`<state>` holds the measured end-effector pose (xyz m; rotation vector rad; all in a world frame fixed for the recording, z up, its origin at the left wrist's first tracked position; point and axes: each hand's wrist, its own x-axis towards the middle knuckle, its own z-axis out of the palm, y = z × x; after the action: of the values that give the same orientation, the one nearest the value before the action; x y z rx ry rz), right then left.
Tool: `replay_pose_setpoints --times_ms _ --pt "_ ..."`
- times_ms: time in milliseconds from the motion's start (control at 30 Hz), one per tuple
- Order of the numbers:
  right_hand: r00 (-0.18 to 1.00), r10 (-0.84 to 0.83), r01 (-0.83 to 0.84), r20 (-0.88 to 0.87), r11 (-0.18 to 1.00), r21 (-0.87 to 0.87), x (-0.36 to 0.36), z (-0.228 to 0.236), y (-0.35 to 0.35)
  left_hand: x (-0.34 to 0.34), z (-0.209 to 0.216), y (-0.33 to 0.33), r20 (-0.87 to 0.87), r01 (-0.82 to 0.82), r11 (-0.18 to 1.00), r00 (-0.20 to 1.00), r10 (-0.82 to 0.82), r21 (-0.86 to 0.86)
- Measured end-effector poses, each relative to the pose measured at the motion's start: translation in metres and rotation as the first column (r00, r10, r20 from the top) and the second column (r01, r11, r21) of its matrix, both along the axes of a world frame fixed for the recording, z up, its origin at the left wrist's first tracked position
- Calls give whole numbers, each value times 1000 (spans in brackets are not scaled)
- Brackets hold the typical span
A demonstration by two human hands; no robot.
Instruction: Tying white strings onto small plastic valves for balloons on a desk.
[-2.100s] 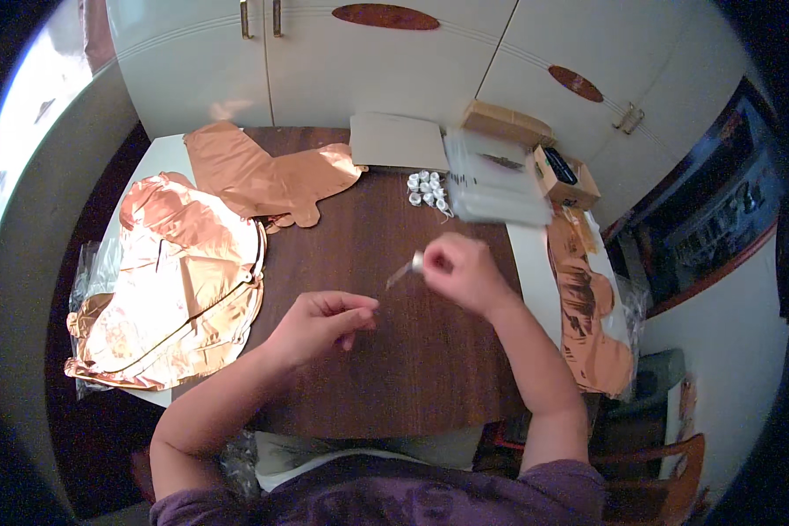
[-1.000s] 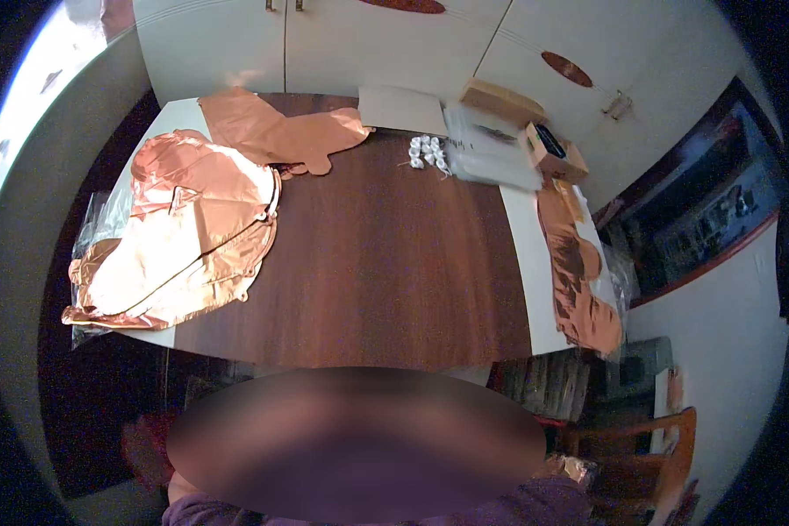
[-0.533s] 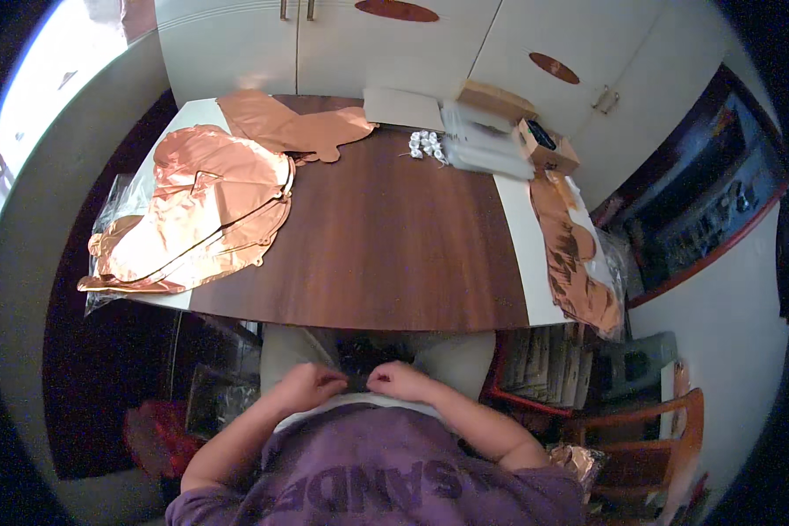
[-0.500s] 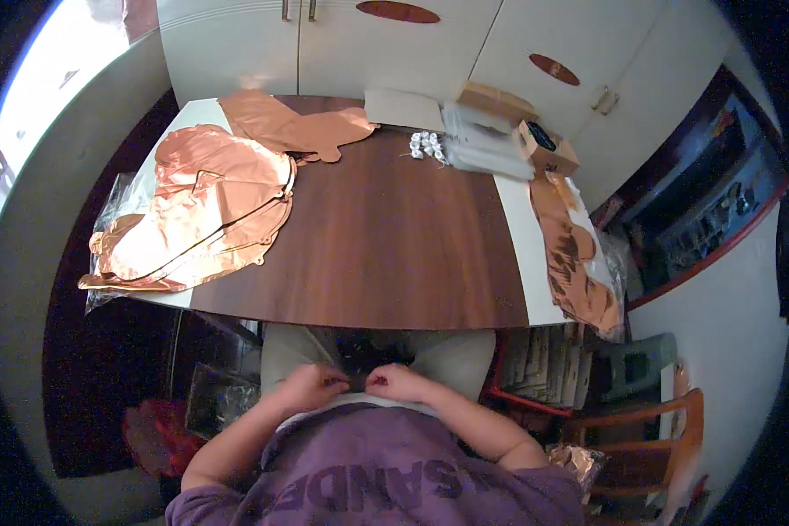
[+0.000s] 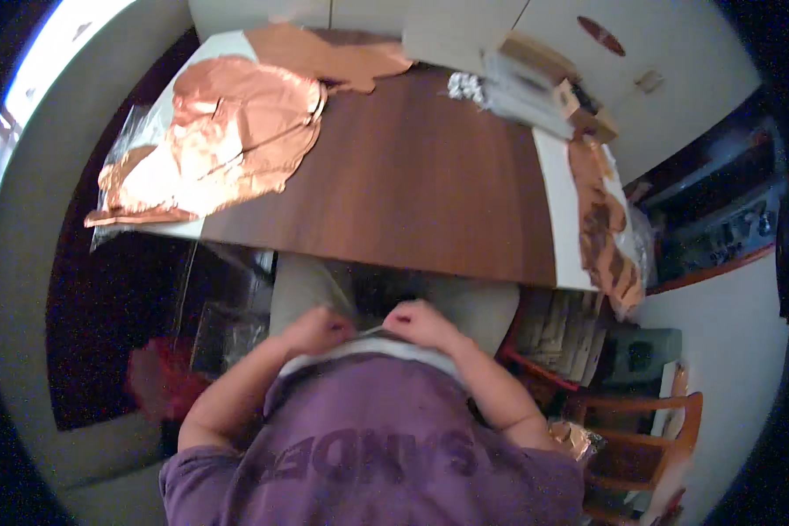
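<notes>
Both my hands are down at my waist, below the near edge of the table (image 5: 394,271). My left hand (image 5: 318,330) has its fingers curled and closed. A short gap away, my right hand (image 5: 422,323) is closed in the same way, fingertips pinched. A pale band of cloth (image 5: 385,347) runs between them at the hem of my purple shirt (image 5: 377,412). Whatever the fingers hold is too blurred and small to name. Pale trousers (image 5: 305,285) show beyond the hands.
Shiny copper-coloured foil sheets (image 5: 258,118) lie at the table's left, with a flatter copper foil piece (image 5: 324,60) behind. White ribbon rolls (image 5: 466,86), clear plastic packs (image 5: 521,92) and a cardboard box (image 5: 539,57) sit at the far right. Another copper foil piece (image 5: 600,219) covers the right edge. A wooden chair (image 5: 640,401) stands right.
The view has tilted, so the table and its things sit higher and slightly further right. Both hands stay at the waist, still closed and close together.
</notes>
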<state>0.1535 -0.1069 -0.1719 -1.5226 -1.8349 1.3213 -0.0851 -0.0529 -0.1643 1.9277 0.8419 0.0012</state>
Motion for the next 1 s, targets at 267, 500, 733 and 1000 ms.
replay_pose_setpoints --times_ms 267,500,733,1000 --pt "993 -69 64 -92 996 -60 1 1 1 6 9 1 86 -63 998 994 65 -26" --pt "991 -106 99 -82 992 -80 0 0 -3 17 26 0 -75 -53 994 996 46 -96" --pt "997 -72 74 -37 996 59 -11 23 -5 9 7 6 -25 -21 1000 999 21 -12" --pt "993 28 -57 115 964 258 -27 13 -4 12 6 11 42 -29 999 999 30 -27"
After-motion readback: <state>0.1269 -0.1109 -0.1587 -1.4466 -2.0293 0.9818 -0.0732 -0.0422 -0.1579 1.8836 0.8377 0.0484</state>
